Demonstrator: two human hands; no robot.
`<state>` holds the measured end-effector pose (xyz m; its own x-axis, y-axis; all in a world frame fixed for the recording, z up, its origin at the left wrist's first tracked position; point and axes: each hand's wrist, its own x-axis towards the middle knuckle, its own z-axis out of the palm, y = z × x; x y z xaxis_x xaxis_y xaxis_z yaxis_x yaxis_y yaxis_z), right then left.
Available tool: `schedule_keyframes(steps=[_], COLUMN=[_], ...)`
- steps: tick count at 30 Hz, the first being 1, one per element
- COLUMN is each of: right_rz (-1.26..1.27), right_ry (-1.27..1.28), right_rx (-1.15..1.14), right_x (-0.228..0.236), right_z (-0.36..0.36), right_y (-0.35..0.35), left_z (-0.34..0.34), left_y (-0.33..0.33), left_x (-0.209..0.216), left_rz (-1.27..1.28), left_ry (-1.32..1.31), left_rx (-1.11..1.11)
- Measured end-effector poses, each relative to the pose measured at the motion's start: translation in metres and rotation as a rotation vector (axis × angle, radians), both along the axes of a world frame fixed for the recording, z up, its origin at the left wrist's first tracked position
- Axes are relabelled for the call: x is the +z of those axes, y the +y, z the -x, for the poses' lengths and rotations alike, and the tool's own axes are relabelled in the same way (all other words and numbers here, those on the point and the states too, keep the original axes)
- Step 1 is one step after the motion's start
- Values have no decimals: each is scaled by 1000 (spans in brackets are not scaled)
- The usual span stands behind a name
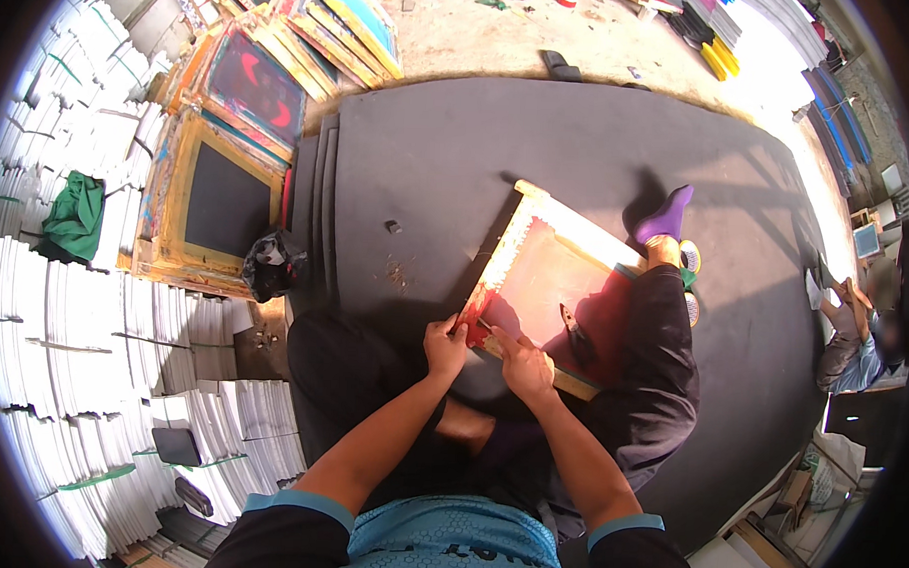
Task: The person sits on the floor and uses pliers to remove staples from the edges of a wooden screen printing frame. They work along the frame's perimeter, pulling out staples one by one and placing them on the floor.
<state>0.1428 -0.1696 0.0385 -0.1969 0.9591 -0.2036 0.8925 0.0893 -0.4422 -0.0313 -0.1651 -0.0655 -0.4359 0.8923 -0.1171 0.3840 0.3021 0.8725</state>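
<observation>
A wooden screen-printing frame (493, 262) with pinkish-red mesh lies tilted across my lap and the black sheet. My left hand (445, 348) is closed at its near left corner, fingertips pinching the red-stained wood. Just to the right, my right hand (526, 369) is closed over the near edge, its index finger pointing at the same corner. A thin dark thing seems to stick out from its fingertips; its kind is too small to tell. On the mesh beyond my right hand rests a dark hand tool with two handles, perhaps pliers (575, 333).
Black foam sheets (430, 133) are stacked under me. At left, more screen frames (182, 214) lean beside a black plastic bag (273, 265) and tied white sheet stacks (63, 320). A green cloth (74, 216) lies on them. Another person (858, 338) sits at far right.
</observation>
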Motion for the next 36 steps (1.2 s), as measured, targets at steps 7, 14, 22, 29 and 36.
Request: schedule_keyframes(steps=[7, 14, 22, 29, 36], right_rz=[-24, 40, -8, 90, 174], right_ry=[-116, -197, -212, -395, -324], right_rx=[61, 89, 79, 166, 154], right_x=[-7, 13, 16, 19, 16], right_z=[4, 18, 22, 34, 30], right_y=[0, 1, -1, 2, 5], left_z=[0, 0, -4, -9, -8], left_y=[-2, -2, -5, -6, -6], left_x=[6, 26, 18, 14, 18], left_rz=[66, 90, 51, -30, -41], left_ry=[-201, -289, -235, -100, -63], left_rx=[105, 150, 187, 187, 179])
